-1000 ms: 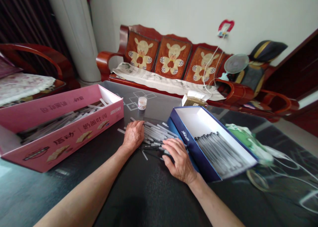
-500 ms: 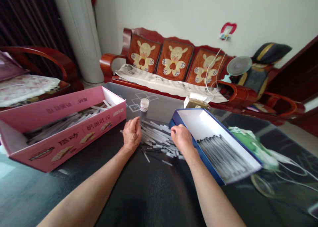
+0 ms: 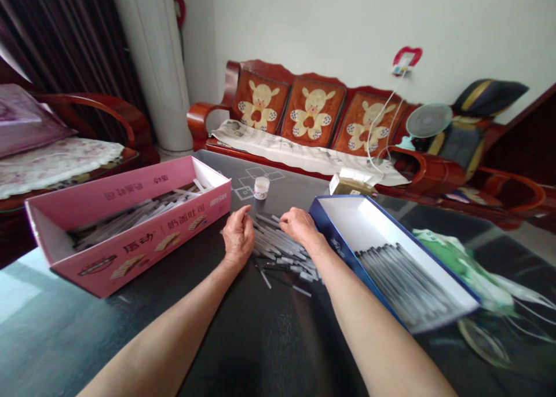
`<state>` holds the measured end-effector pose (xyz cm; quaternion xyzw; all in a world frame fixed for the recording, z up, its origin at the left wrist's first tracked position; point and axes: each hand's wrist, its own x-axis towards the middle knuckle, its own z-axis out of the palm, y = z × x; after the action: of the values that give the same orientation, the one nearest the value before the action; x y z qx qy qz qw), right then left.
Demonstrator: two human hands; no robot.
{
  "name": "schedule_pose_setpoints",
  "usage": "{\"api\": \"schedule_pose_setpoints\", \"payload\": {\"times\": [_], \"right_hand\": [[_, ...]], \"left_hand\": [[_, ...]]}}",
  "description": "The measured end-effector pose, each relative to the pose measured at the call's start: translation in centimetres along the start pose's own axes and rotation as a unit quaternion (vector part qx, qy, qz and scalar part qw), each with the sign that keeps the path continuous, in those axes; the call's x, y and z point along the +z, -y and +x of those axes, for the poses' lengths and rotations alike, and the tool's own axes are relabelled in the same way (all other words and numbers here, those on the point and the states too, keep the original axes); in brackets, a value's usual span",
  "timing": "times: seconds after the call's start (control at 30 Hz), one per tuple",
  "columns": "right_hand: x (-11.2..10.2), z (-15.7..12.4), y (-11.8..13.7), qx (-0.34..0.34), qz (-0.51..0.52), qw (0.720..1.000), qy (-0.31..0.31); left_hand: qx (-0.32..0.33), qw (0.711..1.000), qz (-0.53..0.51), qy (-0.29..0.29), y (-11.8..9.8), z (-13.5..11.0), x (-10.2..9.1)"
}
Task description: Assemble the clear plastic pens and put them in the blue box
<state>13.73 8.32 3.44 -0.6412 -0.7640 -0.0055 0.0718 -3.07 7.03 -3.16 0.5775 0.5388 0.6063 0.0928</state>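
Note:
A loose heap of thin grey-and-white pens or refills lies on the dark table between my hands. My left hand rests at the heap's left edge, fingers curled down, with no pen visibly held. My right hand sits on the heap's far right side, its fingertips among the sticks. Whether it pinches any is hidden. To the left stands a long pink printed box holding similar sticks. To the right, a navy box with a white inside holds a neat row of dark-tipped pens.
A small white-capped jar stands beyond the heap. Behind the navy box is a small cardboard packet. A green-and-white plastic bag lies at the right. Beyond the dark table stand a red wooden sofa and a small fan.
My right hand has moved left, away from the navy box's rim, onto the far side of the heap. My left hand stays at the heap. The whole view has shifted slightly rightward.

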Motion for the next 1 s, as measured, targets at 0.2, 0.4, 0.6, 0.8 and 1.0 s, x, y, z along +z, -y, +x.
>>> {"api": "schedule_pose_setpoints", "payload": {"times": [0.2,0.4,0.6,0.8,1.0], "right_hand": [[-0.5,0.8,0.4,0.020,0.018,0.999,0.028],[-2.3,-3.3,1.0,0.025,0.139,0.985,-0.100],[-0.9,-7.5,3.4,0.002,0.285,0.948,-0.139],[-1.3,-10.2,0.1,0.031,0.324,0.917,-0.229],[0.8,-13.1,-2.0,-0.019,0.239,0.942,-0.233]], "left_hand": [[-0.030,0.999,-0.020,0.002,-0.9,0.2,-0.3],[-0.132,0.978,-0.129,0.093,-3.3,0.4,-1.0],[-0.209,0.888,-0.365,0.184,-5.7,0.4,-0.8],[-0.116,0.945,-0.272,0.139,-5.5,1.8,-1.8],[0.224,0.961,0.120,0.112,-3.8,0.3,-2.5]]}}
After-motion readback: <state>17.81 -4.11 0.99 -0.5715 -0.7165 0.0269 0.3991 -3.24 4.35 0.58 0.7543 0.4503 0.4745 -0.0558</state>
